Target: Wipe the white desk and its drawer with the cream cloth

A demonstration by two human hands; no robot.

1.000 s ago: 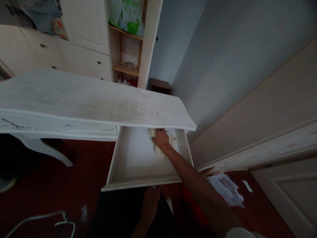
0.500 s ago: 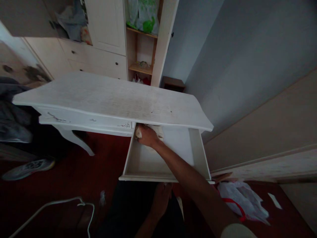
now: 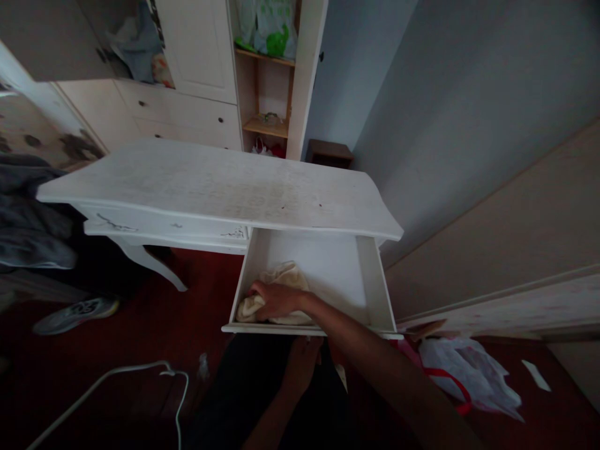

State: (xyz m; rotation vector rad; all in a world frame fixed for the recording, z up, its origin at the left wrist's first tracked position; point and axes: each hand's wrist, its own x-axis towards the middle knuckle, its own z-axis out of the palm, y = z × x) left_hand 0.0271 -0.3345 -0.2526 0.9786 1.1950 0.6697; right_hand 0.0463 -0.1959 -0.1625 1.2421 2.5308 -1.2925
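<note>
My right hand [image 3: 275, 299] presses a cream cloth [image 3: 281, 275] against the bottom of an open white drawer [image 3: 370, 287], near its front left corner. The fingers lie curled over the cloth. The drawer is pulled out from under a white desk [image 3: 210, 187] with a scuffed, dusty top. My left hand [image 3: 304, 356] is below the drawer's front panel, in shadow, touching its underside or edge. Its fingers are dark and hard to read.
A white cupboard with shelves and green-printed bags [image 3: 267, 28] stands behind the desk. A plastic bag with red handles [image 3: 469, 375] lies on the dark red floor at the right. A white cable [image 3: 140, 375] and a shoe [image 3: 77, 312] lie at the left. A grey wall is at the right.
My right hand has dragged the cloth from the drawer's back, under the desk top, across to the left and forward to the front left corner. The view has shifted slightly.
</note>
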